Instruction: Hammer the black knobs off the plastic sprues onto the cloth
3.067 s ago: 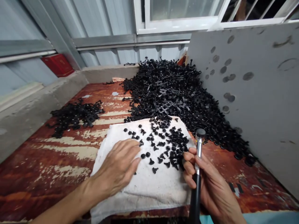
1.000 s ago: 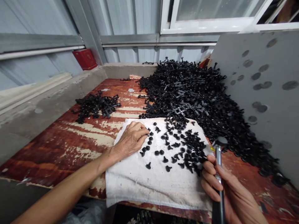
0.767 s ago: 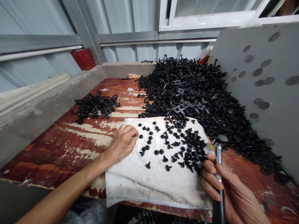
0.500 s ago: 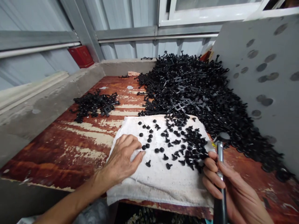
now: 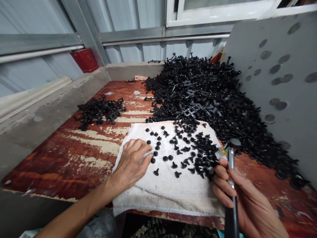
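Observation:
On the left part of a white cloth, my left hand rests with bent fingers and its thumb a little apart from the index finger. Beside its fingertips sit small black round-headed pieces with stems, one of them a black piece just right of the thumb. Nothing shows between these fingers. My right hand is wrapped round a hammer, held upright with its head up at the cloth's right edge. Several more black stemmed pieces lie scattered and bunched across the cloth.
A large heap of black folding linkages covers the back right of the worn red-brown table. A smaller pile of linkages lies at left. A grey spotted panel stands at right, and a red box at back left.
My left fingers have lifted slightly away from the black pieces, and one piece by the thumb has shifted down a little. The right hand keeps its hold on the hammer.

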The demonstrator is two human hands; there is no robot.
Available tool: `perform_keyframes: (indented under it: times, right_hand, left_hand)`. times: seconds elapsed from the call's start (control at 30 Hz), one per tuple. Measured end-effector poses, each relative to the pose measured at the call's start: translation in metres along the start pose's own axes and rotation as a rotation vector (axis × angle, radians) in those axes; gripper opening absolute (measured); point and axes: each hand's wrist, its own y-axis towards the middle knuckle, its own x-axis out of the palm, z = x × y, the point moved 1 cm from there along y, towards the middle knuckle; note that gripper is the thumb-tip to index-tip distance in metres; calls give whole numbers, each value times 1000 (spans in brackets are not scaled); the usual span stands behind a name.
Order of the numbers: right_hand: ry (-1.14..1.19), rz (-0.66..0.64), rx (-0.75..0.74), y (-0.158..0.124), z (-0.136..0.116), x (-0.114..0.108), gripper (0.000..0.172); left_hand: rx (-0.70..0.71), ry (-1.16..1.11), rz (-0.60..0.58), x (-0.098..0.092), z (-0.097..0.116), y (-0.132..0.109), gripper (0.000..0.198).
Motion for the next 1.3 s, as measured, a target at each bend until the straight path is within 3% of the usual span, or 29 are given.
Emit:
perform_keyframes:
  times: [0.13, 0.37, 0.5, 0.67, 0.8, 1.0, 1.13, 1.3]
  right_hand:
    - [-1, -6, -2, 0, 0, 0, 36]
    - [29, -36, -10, 0, 0, 1, 33]
    - [39, -62, -22, 1, 0, 0, 33]
    - [38, -107, -33, 1, 1, -3, 29]
    - [52, -97, -42, 0, 1, -3, 31]
    - [75, -126, -29, 0, 0, -3, 30]
    - [92, -124, -35, 0, 1, -3, 30]
    - [111, -88, -35, -1, 0, -1, 32]
  left_hand:
    - [21, 12, -89, 0, -7, 4, 18]
    - [41, 177, -78, -14, -5, 7, 16]
    - [139, 158, -55, -8, 14, 34, 16]
    - [319, 196, -162, 15, 29, 75, 24]
    - [294, 181, -218, 20, 27, 76, 25]
    - [250, 104, -172, 7, 26, 63, 17]
    - [234, 116, -131, 8, 14, 83, 17]
    - [326, 213, -236, 17, -1, 108, 22]
